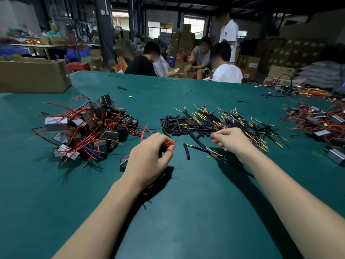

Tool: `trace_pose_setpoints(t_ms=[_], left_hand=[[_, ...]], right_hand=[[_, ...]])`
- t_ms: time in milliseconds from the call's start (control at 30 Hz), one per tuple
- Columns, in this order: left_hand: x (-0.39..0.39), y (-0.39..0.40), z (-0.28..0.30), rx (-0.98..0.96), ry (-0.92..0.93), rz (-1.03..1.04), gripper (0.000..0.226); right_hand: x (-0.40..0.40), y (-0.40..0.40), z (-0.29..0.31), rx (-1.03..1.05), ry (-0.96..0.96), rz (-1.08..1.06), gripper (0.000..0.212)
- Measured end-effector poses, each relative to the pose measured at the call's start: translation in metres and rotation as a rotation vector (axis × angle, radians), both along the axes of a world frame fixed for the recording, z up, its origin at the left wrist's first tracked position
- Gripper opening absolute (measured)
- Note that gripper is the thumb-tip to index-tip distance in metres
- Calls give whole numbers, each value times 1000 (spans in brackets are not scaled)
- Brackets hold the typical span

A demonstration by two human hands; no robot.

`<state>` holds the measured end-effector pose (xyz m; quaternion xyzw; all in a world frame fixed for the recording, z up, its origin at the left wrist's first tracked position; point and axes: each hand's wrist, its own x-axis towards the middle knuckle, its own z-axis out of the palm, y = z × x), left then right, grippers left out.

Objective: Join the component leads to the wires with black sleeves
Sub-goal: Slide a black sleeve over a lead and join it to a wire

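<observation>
Two red leads (169,143) sit pinched between thumb and curled fingers of the left hand (149,161), their component (124,161) half hidden just behind it. Right of those leads lies one loose black sleeve (186,151); farther right, the right hand (230,140) curls its fingers into the pile of sleeved wires (233,126), though whether it grips one I cannot tell. Best to draw a single wire, keeping the bare lead tips exposed and aligned.

We had one wide-angle view from the head, looking forward and down over both forearms at the green worktop (186,212), close to the left hand (149,157) and right hand (231,141), with seated people (226,71) far behind the worktop's edge.
</observation>
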<state>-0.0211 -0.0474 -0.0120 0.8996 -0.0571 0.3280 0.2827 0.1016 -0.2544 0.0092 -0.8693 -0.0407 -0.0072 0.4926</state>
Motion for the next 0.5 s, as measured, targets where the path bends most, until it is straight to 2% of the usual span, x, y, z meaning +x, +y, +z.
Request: trace_pose_setpoints(t_ms=[100, 200, 300, 367, 433, 500], left_hand=[[1, 0, -1, 0, 2, 7, 4], [2, 0, -1, 5, 1, 4, 4], [2, 0, -1, 4, -1, 6, 4], [2, 1, -1, 1, -4, 5, 4], [2, 1, -1, -1, -6, 2, 4], [2, 1, 0, 1, -7, -2, 4]], right_hand=[[11, 20, -3, -161, 9, 78, 10], [20, 35, -3, -374, -15, 110, 21], [29, 42, 4, -516, -4, 115, 19], [31, 43, 12, -597, -111, 28, 21], [29, 41, 21, -730, -306, -34, 21], [26, 39, 28, -828, -358, 59, 22]])
